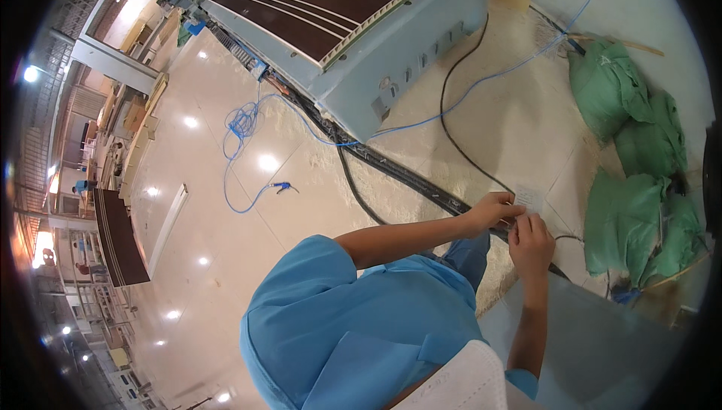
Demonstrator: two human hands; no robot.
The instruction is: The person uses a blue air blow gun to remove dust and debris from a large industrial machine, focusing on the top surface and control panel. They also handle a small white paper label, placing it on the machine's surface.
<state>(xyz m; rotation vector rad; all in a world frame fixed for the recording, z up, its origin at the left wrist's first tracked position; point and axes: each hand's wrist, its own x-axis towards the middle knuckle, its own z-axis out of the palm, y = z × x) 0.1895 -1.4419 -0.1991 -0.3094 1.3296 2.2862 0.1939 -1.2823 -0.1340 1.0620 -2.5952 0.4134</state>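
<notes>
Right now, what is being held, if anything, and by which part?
Left hand and right hand seem to pinch a small pale flat thing by its near edge; its kind is unclear.

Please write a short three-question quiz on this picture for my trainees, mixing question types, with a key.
1. The tangled thin blue hose lies mainly on:
A) the green sacks
B) the glossy pale tiled floor
C) the dark brown striped panel
2. True or false: the person's left hand and right hand are close together, near a small, pale, flat-looking item.
3. Fill in: the bulging green sacks lie toward the picture's ____ edge.

Key: 1 B; 2 true; 3 right.
</notes>
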